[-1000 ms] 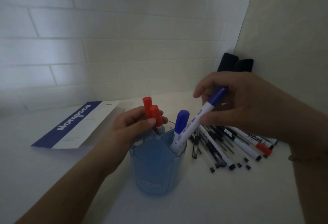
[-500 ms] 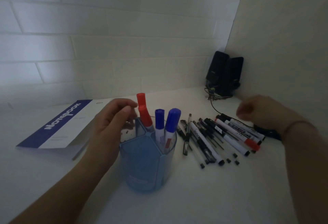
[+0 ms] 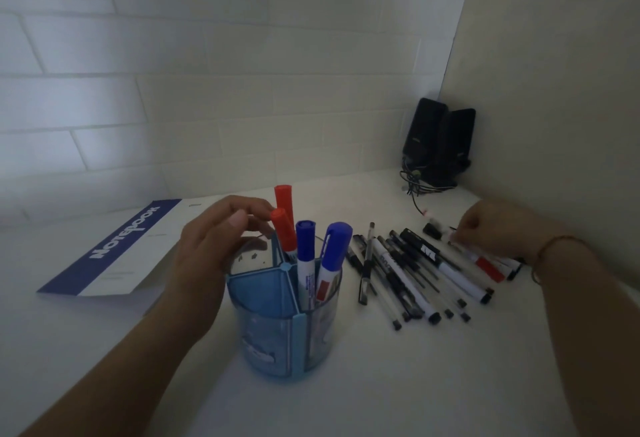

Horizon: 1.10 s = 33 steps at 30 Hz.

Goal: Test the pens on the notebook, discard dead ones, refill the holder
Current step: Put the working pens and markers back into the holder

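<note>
Left hand (image 3: 211, 246) curled over holder (image 3: 277, 318) rim at 10 o'clock, fingertips at nearer red marker's (image 3: 283, 228) cap; true pinch unclear. In holder, upright: 2 red markers, 2 blue markers (image 3: 306, 253). Right hand (image 3: 491, 228) at 3 o'clock, fingers curled down on far end of pen pile (image 3: 415, 266), pinching a marker (image 3: 485, 260) there. Pile flat on desk (image 3: 381, 384), just beside holder. Notebook (image 3: 121, 249) closed at 9 o'clock. 2 speakers (image 3: 440, 138) in corner, 1 o'clock.
</note>
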Motion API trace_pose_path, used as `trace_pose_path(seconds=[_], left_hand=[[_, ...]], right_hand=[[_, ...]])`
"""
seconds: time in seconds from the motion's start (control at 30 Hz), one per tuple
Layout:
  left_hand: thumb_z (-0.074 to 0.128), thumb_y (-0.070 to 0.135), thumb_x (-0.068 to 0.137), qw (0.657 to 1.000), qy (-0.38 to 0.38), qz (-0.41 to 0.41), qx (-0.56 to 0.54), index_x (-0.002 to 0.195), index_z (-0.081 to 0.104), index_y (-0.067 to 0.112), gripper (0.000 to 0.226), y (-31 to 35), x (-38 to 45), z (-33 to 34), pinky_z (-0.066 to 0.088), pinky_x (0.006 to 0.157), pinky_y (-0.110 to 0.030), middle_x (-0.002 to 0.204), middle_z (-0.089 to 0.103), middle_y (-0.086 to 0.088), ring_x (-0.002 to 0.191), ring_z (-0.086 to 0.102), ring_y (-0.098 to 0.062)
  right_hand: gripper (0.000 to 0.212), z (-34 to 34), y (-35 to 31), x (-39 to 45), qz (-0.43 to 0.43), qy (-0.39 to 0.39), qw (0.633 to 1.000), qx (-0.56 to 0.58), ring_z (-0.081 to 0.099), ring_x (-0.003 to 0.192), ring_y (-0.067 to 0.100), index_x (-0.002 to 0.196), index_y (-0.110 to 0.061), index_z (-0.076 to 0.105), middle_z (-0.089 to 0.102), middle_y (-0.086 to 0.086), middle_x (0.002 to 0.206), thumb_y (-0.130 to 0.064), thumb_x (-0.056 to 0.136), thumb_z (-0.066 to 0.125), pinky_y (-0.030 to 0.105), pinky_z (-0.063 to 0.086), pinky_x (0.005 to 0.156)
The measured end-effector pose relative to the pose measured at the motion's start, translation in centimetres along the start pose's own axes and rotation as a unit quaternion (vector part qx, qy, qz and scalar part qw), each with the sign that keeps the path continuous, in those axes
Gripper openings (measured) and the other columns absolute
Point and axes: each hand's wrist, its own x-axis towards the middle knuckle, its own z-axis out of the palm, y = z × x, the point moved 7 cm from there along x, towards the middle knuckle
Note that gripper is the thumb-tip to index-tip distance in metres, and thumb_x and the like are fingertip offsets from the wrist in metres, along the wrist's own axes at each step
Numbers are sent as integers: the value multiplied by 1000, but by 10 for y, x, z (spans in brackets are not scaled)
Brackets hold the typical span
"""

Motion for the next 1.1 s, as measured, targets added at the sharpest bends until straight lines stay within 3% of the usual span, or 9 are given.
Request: trace_pose_path(seconds=[0.13,0.2,0.33,0.5,0.63,0.73,0.87,0.97,1.1], left_hand=[[61,34,63,997,-71,-26,-24,82,69,27,22,-1,-1,7,49,93,-47,114,68,-2,108,64,-23],[65,30,61,993,-98,-38,-44,83,69,24,24,0,-2,11,53,89,-39,115,70,-3,110,64,-22],[72,25,60,993,-90,-46,-65,78,69,21,18,4,-4,13,56,72,-23,99,74,-5,94,71,-19],[73,12,66,995,-69,-54,-38,74,69,23,15,3,-2,10,56,72,-22,89,74,-3,88,71,-17],[81,9,66,995,-68,-60,-37,81,64,11,23,4,-3,12,56,72,-21,92,74,-2,90,71,-16],[80,21,61,994,-83,-56,-53,79,68,18,22,7,-3,12,56,73,-21,95,74,-3,94,70,-18],[84,15,60,993,-96,-55,-41,82,68,19,26,9,-3,14,55,74,-21,90,74,3,93,70,-15],[72,17,61,994,-82,-65,-33,88,63,17,28,7,-3,14,56,74,-21,88,74,7,92,70,-12],[81,28,63,996,-84,-3,-4,124,47,44,72,15,-5,11,54,85,-23,128,60,15,112,63,-13]], right_hand=[[18,-37,-54,-33,-132,7,968,213,64,64,22,91,-15,56,68,9,80,-29,96,45,30,51,54],[10,-45,-91,-57,-209,-23,931,298,58,50,19,89,-20,56,64,4,66,-27,93,50,25,48,48],[8,-55,-137,-94,-330,-19,900,282,50,40,6,83,-23,66,64,-9,62,-26,76,69,18,44,44],[25,-64,-139,-103,-342,-3,876,338,62,52,9,88,-20,66,70,-1,72,-24,65,72,19,51,53],[45,-58,-145,-89,-333,35,841,425,72,74,17,117,-14,59,71,4,92,-3,75,71,25,57,67],[56,-54,-142,-84,-325,11,827,459,72,84,21,133,-15,50,71,6,103,-3,81,65,29,58,73],[51,-60,-144,-88,-357,79,807,464,73,79,22,127,-14,54,72,8,98,-13,78,66,33,59,69],[39,-62,-151,-93,-382,120,820,409,72,78,18,121,-15,58,71,4,97,-22,82,61,30,59,67],[23,-74,-133,-87,-350,186,842,366,71,73,13,111,-21,64,73,-4,88,-16,89,60,25,57,62]])
